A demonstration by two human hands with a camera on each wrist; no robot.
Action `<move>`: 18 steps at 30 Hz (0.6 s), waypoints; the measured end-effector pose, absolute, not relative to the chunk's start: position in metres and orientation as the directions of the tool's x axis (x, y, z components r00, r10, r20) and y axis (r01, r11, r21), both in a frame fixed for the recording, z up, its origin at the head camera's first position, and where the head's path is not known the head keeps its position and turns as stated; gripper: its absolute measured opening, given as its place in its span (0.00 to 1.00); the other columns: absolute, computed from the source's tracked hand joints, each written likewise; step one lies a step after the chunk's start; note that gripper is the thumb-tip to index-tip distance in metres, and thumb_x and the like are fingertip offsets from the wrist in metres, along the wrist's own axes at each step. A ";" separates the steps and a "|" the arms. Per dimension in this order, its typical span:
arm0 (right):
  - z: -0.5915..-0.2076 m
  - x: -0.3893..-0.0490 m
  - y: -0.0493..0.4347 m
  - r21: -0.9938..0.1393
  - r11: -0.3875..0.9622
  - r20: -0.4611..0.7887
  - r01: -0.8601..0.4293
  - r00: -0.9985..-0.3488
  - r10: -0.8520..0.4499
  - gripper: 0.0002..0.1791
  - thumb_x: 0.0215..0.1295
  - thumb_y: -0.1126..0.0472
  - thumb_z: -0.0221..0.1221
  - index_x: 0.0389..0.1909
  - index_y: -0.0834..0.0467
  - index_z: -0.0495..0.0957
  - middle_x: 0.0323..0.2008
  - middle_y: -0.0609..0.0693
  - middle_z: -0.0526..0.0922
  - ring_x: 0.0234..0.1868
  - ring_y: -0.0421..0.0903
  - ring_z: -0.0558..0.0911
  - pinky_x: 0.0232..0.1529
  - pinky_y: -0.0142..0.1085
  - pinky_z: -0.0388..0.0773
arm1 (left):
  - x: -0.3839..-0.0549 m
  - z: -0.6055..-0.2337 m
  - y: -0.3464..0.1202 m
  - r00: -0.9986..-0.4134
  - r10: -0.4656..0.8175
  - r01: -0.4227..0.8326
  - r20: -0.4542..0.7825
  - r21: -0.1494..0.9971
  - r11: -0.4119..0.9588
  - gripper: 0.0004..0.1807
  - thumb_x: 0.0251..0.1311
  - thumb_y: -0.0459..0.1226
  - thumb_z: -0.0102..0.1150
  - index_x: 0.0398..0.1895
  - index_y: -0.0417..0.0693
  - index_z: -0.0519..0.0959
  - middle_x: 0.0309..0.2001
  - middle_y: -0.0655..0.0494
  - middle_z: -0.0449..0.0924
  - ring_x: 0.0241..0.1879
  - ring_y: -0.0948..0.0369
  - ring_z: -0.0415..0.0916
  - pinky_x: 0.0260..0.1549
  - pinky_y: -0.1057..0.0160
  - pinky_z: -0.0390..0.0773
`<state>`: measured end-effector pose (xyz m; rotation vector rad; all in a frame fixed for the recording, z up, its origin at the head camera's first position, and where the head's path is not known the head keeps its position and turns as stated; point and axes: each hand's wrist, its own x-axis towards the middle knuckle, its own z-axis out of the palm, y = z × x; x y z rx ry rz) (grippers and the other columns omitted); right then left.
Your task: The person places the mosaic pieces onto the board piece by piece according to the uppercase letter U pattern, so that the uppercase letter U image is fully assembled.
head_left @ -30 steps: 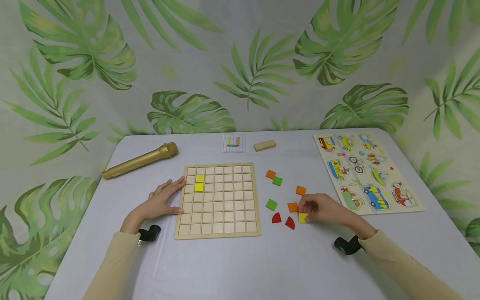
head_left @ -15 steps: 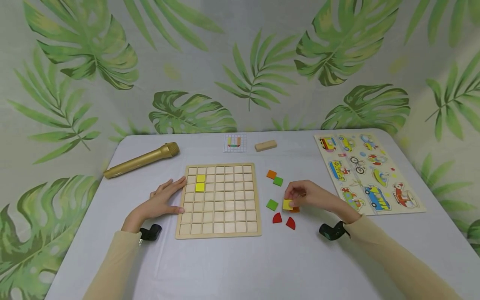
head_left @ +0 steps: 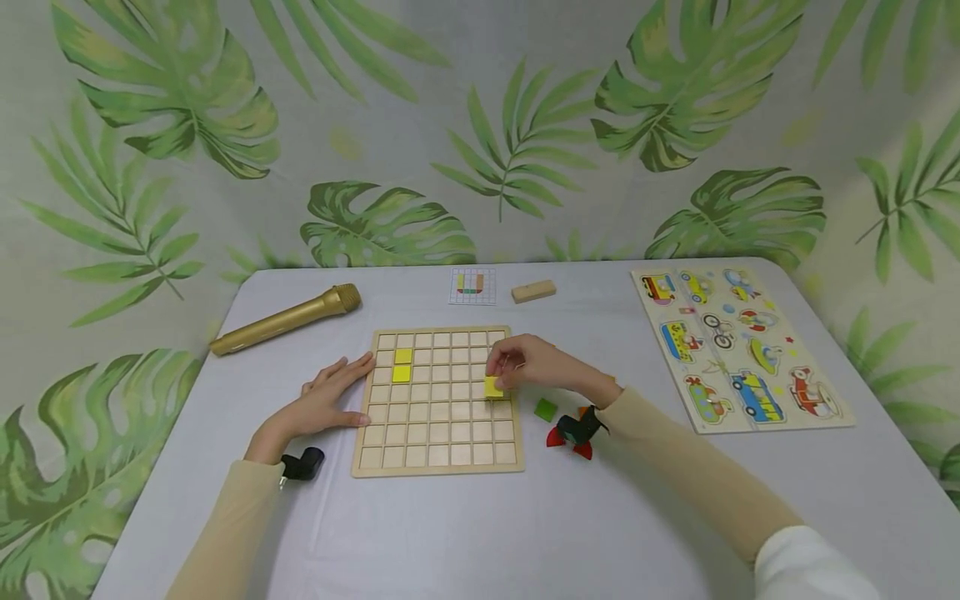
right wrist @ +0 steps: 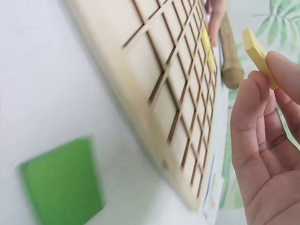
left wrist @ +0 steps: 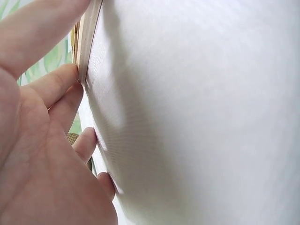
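Observation:
My right hand (head_left: 528,362) pinches a yellow square tile (head_left: 492,387) between thumb and fingers, over the right side of the wooden grid board (head_left: 438,432). In the right wrist view the yellow tile (right wrist: 259,57) is held up at the fingertips, above the board's surface. Two yellow tiles (head_left: 402,365) lie one below the other in cells near the board's upper left. My left hand (head_left: 322,404) rests at the board's left edge, fingers spread and thumb touching the frame. The left wrist view shows these fingers (left wrist: 54,86) against the board's side (left wrist: 89,42).
A green tile (head_left: 545,409) and red quarter-circle pieces (head_left: 582,450) lie right of the board, partly behind the right wrist camera (head_left: 579,427). Behind the board are a pattern card (head_left: 472,287) and a wooden block (head_left: 533,291). A gold microphone (head_left: 285,320) and a picture puzzle (head_left: 742,350) flank it.
My right hand has picked the yellow tile up from among the loose pieces and carried it left over the board's right side. My left hand stays at the board's edge.

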<state>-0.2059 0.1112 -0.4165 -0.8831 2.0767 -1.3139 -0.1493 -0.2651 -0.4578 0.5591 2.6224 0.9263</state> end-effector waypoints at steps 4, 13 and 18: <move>-0.415 -0.211 0.083 -0.923 0.279 -0.058 -0.264 -0.622 -0.781 0.05 0.58 0.70 0.63 0.35 0.63 0.79 0.33 0.51 0.80 0.31 0.46 0.77 0.37 0.36 0.74 | -0.149 -0.458 -0.265 -0.877 0.456 0.262 -0.150 0.646 0.717 0.51 0.53 0.50 0.68 0.75 0.45 0.52 0.76 0.48 0.43 0.72 0.40 0.31 0.54 0.32 0.41; -0.417 -0.217 0.024 -0.917 0.279 -0.066 -0.285 -0.581 -0.812 0.04 0.59 0.70 0.60 0.35 0.61 0.79 0.31 0.52 0.78 0.28 0.47 0.77 0.35 0.43 0.77 | -0.149 -0.457 -0.265 -0.880 0.449 0.244 -0.158 0.660 0.711 0.50 0.53 0.50 0.68 0.75 0.45 0.52 0.76 0.48 0.42 0.72 0.41 0.31 0.54 0.31 0.40; -0.419 -0.220 -0.003 -0.896 0.303 -0.067 -0.325 -0.576 -0.815 0.04 0.57 0.71 0.60 0.33 0.62 0.79 0.28 0.49 0.78 0.28 0.42 0.75 0.33 0.33 0.74 | -0.148 -0.455 -0.264 -0.881 0.446 0.246 -0.157 0.653 0.716 0.50 0.53 0.50 0.68 0.75 0.45 0.53 0.76 0.48 0.43 0.72 0.41 0.32 0.53 0.31 0.41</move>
